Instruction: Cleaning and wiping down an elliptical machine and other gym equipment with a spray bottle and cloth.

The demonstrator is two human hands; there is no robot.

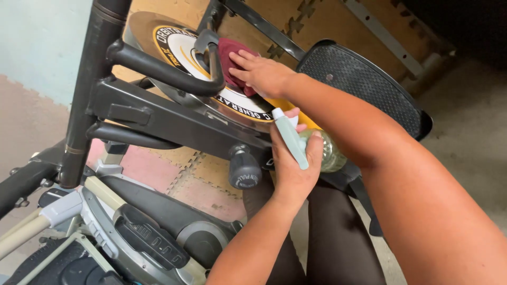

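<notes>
**Cloth on the flywheel, spray bottle in hand**

Nearest, at about six o'clock, the person's dark-clad legs [317, 237] sit close to the exercise bike [158, 113]. Just above them the left hand [293, 168] has its grip clenched around a clear spray bottle [326, 150], the pale green nozzle [289, 138] lying across the fingers and pointing toward eleven o'clock. The bottle looks light, stiff and somewhat slick; the neck is its surest hold. Farther, at twelve o'clock, the right hand [262, 74] lies flat, fingers spread, pressing a maroon cloth [231, 59] onto the silver flywheel [179, 50]. The cloth is soft and limp, best bunched under the palm. At two o'clock the black pedal [364, 84] stands beyond.
</notes>
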